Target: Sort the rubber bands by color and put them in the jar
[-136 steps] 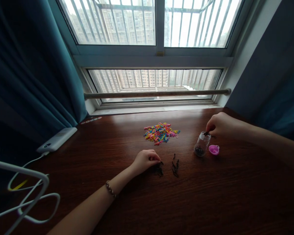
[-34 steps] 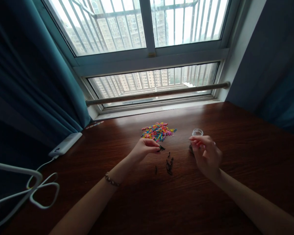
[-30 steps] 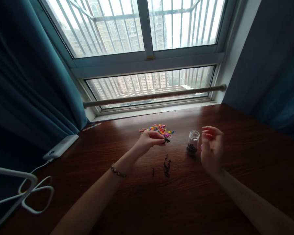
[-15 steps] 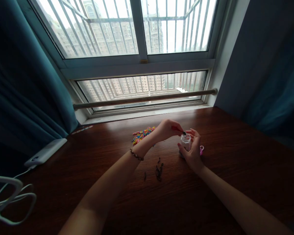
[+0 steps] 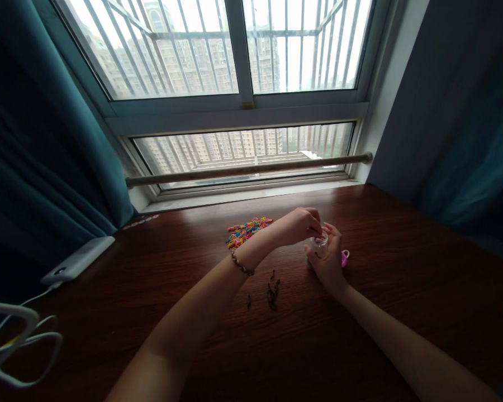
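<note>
In the head view, your right hand [image 5: 331, 265] wraps the clear jar [image 5: 318, 249] from its right side, thumb near you and fingers on the far side. That grip is closed around the wall. Your left hand [image 5: 298, 226] is over the jar's open mouth, fingers bunched together and tips down at the rim; you cannot tell from here whether they pinch anything.

The step in hand looks like dropping small dark pieces into the jar. To do it well, hold the jar firm with your right grip, bring the left fingertips inside the rim before you part them, and take care not to knock the mouth sideways.

The loose dark pieces [image 5: 272, 295] lie on the table [image 5: 318, 335] below your left forearm, nearer to you than the jar and apart from both grips. The colourful pile [image 5: 243, 232] sits beyond that forearm, partly covered by it. The pink lid [image 5: 345, 258] is just beside your right hand, partly hidden.
</note>
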Available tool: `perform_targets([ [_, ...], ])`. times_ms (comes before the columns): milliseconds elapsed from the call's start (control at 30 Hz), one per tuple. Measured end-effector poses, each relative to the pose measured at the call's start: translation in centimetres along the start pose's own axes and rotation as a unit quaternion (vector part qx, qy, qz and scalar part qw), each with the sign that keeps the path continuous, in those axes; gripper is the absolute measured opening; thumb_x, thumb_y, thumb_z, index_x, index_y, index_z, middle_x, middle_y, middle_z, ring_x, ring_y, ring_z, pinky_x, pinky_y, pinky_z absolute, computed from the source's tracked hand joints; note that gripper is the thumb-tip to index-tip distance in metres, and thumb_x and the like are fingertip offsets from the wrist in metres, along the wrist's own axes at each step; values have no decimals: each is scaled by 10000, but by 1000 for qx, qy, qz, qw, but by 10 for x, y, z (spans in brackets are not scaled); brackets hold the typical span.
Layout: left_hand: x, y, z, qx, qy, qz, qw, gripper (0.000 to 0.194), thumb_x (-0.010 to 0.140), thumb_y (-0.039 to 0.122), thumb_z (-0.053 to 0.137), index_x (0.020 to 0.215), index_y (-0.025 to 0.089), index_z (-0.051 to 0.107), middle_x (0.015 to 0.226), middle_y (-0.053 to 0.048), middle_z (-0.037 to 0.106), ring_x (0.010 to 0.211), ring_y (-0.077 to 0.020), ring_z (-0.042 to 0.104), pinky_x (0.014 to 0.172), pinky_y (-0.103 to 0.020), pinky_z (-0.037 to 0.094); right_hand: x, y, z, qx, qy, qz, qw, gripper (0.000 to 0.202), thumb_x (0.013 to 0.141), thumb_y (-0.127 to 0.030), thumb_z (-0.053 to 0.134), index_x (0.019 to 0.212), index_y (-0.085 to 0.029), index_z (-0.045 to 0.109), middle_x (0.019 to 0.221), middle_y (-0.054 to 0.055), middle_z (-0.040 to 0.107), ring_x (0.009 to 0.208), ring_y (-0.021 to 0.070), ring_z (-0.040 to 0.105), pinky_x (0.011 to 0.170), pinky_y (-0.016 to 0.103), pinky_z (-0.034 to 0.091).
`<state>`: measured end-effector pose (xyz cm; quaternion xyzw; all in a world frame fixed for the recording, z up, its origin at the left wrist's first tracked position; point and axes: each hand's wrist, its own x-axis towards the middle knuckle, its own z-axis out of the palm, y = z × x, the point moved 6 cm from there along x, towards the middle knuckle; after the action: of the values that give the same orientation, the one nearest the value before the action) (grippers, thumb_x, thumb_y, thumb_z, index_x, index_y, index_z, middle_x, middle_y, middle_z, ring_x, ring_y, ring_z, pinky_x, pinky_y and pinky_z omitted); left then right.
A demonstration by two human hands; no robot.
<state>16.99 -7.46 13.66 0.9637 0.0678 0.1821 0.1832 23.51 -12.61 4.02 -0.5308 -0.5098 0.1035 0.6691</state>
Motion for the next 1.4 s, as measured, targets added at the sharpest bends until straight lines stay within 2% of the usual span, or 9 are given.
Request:
perform_targets([
  [200, 2, 2, -3, 13, -1, -29, 999, 162, 725, 130, 583, 873, 114, 645, 730, -38, 630, 629, -99, 541, 582, -187, 393, 0, -5, 0, -9, 4, -21, 1000, 586, 673, -179, 583, 1178, -199, 286, 1120, 99, 448, 1006, 183, 480, 883, 365, 399],
  [533, -6, 4, -6, -17, 24, 15, 999, 145, 777, 180, 535, 774, 113, 665, 794, -72, 635, 681, -111, 561, 656, -208, 417, -1, -3, 2, -13, -4, -19, 1000, 573, 684, -216, 583, 1182, -192, 303, 1114, 98, 450, 981, 195, 489, 864, 385, 410],
  [667, -33, -1, -13, -28, 38, -32, 998, 175, 801, 203, 501, 803, 129, 661, 809, -62, 631, 695, -111, 559, 654, -205, 413, 0, -12, -6, -55, 24, -51, 997, 630, 679, -276, 606, 1211, -190, 281, 1154, 112, 414, 1013, 217, 461, 866, 416, 398],
  [800, -86, -17, -20, -26, 39, -105, 993, 163, 779, 239, 530, 782, 146, 664, 773, -46, 633, 695, -119, 550, 662, -217, 405, -14, -49, -16, -150, 59, -214, 963, 626, 631, -282, 663, 1171, -208, 356, 1169, 114, 398, 1083, 264, 397, 883, 447, 360],
  [900, -134, -36, -9, -60, -30, -208, 976, 149, 706, 280, 605, 746, 149, 661, 669, -15, 619, 590, -104, 521, 559, -196, 383, -40, -71, 9, -169, -114, -341, 918, 374, 707, -208, 609, 1046, -233, 455, 942, 52, 537, 884, 191, 510, 793, 347, 408],
  [967, -163, -44, 4, -85, -75, -270, 956, 183, 679, 313, 623, 738, 143, 655, 660, -6, 614, 598, -105, 521, 541, -186, 370, -58, -66, 33, -186, -272, -311, 892, 163, 768, -234, 552, 920, -211, 499, 753, 15, 564, 689, 143, 533, 651, 270, 418],
  [1033, -186, -48, 16, -98, -101, -321, 936, 225, 651, 357, 636, 713, 140, 652, 633, 4, 606, 572, -103, 509, 504, -184, 345, -70, -53, 49, -221, -356, -226, 879, 159, 778, -344, 544, 799, -191, 505, 642, -2, 547, 566, 128, 512, 538, 247, 384],
  [1167, -207, -47, 36, -91, -114, -377, 915, 286, 580, 416, 670, 673, 146, 653, 584, 17, 589, 518, -96, 474, 444, -189, 284, -82, -36, 63, -278, -404, -133, 861, 291, 697, -461, 602, 709, -190, 494, 652, 8, 552, 571, 148, 521, 521, 255, 377],
  [1400, -207, -41, 46, -91, -121, -367, 918, 115, 621, 263, 607, 652, 166, 660, 586, 18, 613, 540, -106, 496, 478, -193, 308, -87, -29, 69, -234, -416, -73, 876, 75, 731, -129, 522, 756, -198, 507, 729, 9, 559, 650, 137, 529, 597, 242, 420],
])
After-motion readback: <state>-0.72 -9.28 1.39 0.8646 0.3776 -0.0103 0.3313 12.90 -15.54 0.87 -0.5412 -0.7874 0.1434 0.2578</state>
